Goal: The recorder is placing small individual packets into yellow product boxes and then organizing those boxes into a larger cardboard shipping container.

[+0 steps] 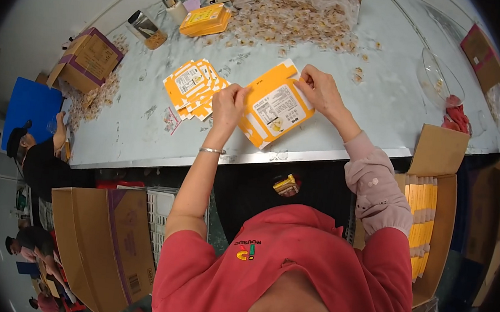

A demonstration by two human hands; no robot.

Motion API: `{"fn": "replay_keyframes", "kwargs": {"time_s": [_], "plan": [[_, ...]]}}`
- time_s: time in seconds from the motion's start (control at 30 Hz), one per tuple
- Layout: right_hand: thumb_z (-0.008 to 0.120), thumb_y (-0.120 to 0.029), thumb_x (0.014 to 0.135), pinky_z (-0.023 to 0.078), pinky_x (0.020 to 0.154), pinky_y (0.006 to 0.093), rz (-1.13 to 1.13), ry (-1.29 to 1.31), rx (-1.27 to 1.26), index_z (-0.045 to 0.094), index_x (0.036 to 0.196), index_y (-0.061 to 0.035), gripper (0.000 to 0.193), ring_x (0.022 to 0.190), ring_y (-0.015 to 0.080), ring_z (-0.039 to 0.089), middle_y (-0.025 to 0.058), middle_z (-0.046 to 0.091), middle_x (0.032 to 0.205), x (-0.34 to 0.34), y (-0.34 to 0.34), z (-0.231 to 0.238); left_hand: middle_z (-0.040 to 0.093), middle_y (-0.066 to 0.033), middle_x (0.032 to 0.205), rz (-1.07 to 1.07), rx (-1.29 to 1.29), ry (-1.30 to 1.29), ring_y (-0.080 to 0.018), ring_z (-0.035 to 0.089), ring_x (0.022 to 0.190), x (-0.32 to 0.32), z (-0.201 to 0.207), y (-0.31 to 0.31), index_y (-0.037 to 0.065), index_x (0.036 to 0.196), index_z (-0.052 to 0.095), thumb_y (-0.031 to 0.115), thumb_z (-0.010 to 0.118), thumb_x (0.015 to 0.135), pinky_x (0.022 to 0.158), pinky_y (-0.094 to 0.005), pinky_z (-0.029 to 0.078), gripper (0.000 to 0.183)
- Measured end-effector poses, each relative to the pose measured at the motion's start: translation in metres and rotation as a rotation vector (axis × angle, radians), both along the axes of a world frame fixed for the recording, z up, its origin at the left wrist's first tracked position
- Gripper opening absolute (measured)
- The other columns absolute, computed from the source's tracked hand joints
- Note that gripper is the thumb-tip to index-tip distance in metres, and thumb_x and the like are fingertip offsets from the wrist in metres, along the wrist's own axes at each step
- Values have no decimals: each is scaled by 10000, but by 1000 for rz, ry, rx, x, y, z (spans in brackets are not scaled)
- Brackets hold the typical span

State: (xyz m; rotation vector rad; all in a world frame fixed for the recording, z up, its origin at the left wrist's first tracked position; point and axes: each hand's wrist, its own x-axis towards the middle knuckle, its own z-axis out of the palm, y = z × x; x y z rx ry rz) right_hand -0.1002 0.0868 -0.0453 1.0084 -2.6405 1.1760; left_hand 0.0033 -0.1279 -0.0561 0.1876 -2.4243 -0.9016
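Observation:
Between my hands, above the near edge of the table, is a yellow and white carton (pixel 275 107), tilted and looking flat, with flaps sticking out at its ends. My left hand (pixel 229 106) has its fingers closed on the carton's left edge. At the upper right corner, by a flap, my right hand (pixel 321 92) pinches it. Just left of my left hand lies a loose, overlapping pile of flat cartons (pixel 189 84) of the same kind. A small printed slip (pixel 172 122) lies below that pile.
Small wrapped pieces (pixel 297 20) are heaped at the back. A carton stack (pixel 205 20), a jar (pixel 147 30) and a clear bowl (pixel 440 80) stand on the table (pixel 323 138). Cardboard boxes flank me; the right box (pixel 445 217) holds yellow packs. Other people (pixel 39 149) are at left.

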Motion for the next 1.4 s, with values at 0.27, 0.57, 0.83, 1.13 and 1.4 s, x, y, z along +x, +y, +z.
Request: {"fn": "replay_keyframes", "kwargs": {"time_s": [0.27,0.57,0.83,1.13,1.4], "plan": [[648,-174,836,451,544,220,-33,-327,-466,566,834,-37,159,635,93,545,38,596,773,-45,-23,-54,443,85,537,-159,244,-161,-27,322,512,-14,-31,-35,23,589,533,241,628,853,433,-236,255,355],[635,-186,849,511,631,241,-91,-746,-711,585,854,-27,167,707,120,599,71,627,822,-49,8,-44,579,-50,602,283,211,-139,-126,481,540,5,-55,-176,-4,716,631,272,661,811,527,-297,408,294],[629,-199,850,491,622,230,-11,-711,-473,620,924,-6,207,696,111,594,66,639,843,-30,-6,-18,584,-194,1119,-78,-567,203,-351,518,1088,-17,23,-34,15,1121,584,382,717,718,914,-423,404,561],[594,-133,856,456,761,238,209,-413,-519,586,1107,-18,277,860,125,570,29,631,944,-7,22,53,676,-65,840,-215,677,-407,-100,623,727,-11,9,20,-52,1003,634,280,608,874,639,-251,500,357],[607,-163,852,433,736,255,-132,101,-230,487,1282,-61,458,865,155,516,86,503,1018,55,27,13,557,-65,1152,-472,1049,-137,-113,508,1055,12,-1,50,16,1283,427,298,471,952,890,-246,424,437]]}}
